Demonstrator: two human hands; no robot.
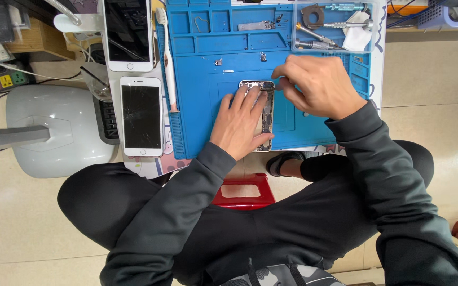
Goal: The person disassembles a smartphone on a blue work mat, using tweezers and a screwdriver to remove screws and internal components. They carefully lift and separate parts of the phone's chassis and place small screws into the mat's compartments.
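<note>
1. Opened phone (265, 114) lies on the blue repair mat (202, 106), roughly mid-mat, directly ahead of the person, w/ long axis running away from the body, top end toward the mat's tray compartments.
2. Left hand (239, 124) rests flat on the phone's left side & lower half, fingers spread, palm down, pinning it, not gripping around it.
3. Right hand (316, 85) sits just right of & above the phone's top end, fingers curled, thumb & forefinger pinched close at the top right corner. Cannot tell if they hold a small part or tool; nothing readable between the fingertips.
4. Key relation: left hand is on the phone, right hand works at its far end from the right side. Left is nearer overall; right only meets the top edge.
5. Nearby: 2 white phones, 1 w/ cracked screen (141, 116) & 1 larger above it (128, 34), lie left of the mat; toothbrush (167, 58) along the mat's left edge; screwdrivers (319, 39) in a clear tray at top right.
6. Hidden/unclear: most of the phone's inside is covered by the left hand; right fingertips mask the top corner; small bits on the mat too tiny to ID; larger phone cut off by frame top.
</note>
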